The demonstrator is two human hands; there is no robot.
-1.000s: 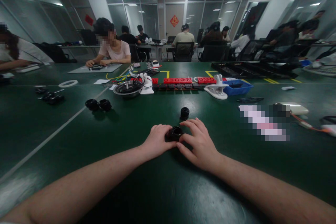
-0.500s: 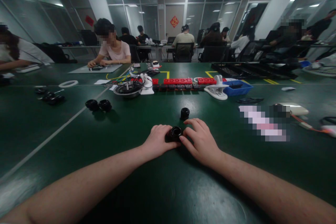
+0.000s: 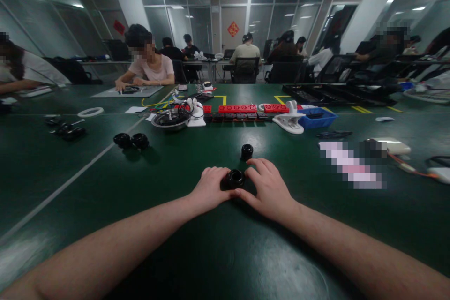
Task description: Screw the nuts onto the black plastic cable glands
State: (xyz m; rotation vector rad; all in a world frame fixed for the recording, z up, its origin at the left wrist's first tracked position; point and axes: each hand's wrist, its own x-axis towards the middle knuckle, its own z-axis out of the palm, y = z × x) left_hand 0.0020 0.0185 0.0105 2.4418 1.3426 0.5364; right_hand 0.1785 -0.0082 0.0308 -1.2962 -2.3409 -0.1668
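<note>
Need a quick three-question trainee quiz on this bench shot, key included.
1. What is between the left hand and right hand?
2. Which lies farthest right?
A) white ring
B) bowl
C) blue bin
3. True or false: the red strips lie farther from the camera than both hands.

Key
1. A black part.
2. C
3. True

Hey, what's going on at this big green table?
Someone is holding a round black part. The left hand grips one side, and the right hand curls around the other. A similar black piece stands just beyond them, and two more pieces sit together off to the left on the green table.
</note>
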